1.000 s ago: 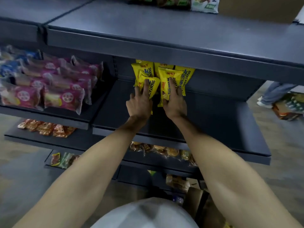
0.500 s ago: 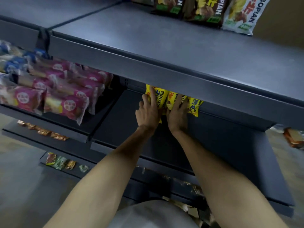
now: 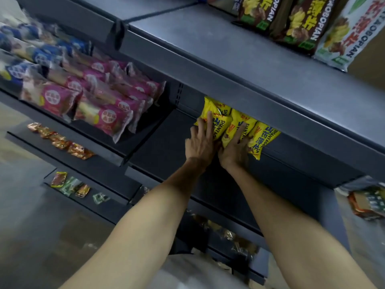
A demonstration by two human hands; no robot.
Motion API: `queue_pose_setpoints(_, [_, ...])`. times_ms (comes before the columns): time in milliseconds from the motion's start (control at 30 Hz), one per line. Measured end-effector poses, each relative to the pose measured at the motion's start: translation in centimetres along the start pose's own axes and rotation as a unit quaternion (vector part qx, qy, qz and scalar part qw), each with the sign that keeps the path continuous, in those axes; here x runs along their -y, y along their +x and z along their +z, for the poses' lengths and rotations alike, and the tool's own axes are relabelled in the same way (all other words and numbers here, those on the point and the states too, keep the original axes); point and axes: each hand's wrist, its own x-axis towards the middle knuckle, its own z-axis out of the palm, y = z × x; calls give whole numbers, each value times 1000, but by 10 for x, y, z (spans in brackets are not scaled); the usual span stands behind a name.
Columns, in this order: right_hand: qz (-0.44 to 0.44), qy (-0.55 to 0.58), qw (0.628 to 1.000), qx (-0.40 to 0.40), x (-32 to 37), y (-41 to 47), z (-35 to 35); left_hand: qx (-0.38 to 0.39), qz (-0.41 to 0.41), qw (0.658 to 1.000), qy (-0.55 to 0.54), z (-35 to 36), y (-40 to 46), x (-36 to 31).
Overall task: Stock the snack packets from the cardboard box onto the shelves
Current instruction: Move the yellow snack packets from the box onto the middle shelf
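Both hands' grip flat on yellow packets (image 3: 262, 140); left hand (image 3: 201, 142); right hand (image 3: 234, 150).

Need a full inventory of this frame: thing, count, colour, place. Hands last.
yellow packets: at least three, yellow, back of the middle shelf, under both hands
middle shelf: one, dark grey, centre
top shelf: one, grey, above
tall bags: three, two brown and one white, top shelf, upper right
pink packets: many, pink, left shelf
blue packets: several, blue, far left
orange packets: a row, orange, lower left shelf
left hand: fingers straight on the yellow packets
right hand: fingers straight on the yellow packets
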Motion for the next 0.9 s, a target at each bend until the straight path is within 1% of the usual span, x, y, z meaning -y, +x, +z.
queue_pose_setpoints(133, [-12,15,1000,19,-3,-21,-13,20,1,1000,-19,-12,-17,8])
queue_pose_setpoints(267, [12,22,999,30,-8,-53,-17,45,11,999,-1,-24,-42,22])
queue_pose_setpoints(367, [24,11,999,36,-12,-78,-21,57,40,997,22,-33,-64,34])
queue_pose_setpoints(533, [25,-9,1000,16,-20,-122,-32,83,87,992,48,-49,-98,40])
queue_pose_setpoints(767, [50,16,999,-4,-43,-174,-49,121,157,978,60,-60,-140,24])
queue_pose_setpoints(900, [99,37,994,-11,-65,-198,-59,130,204,967,74,-61,-160,5])
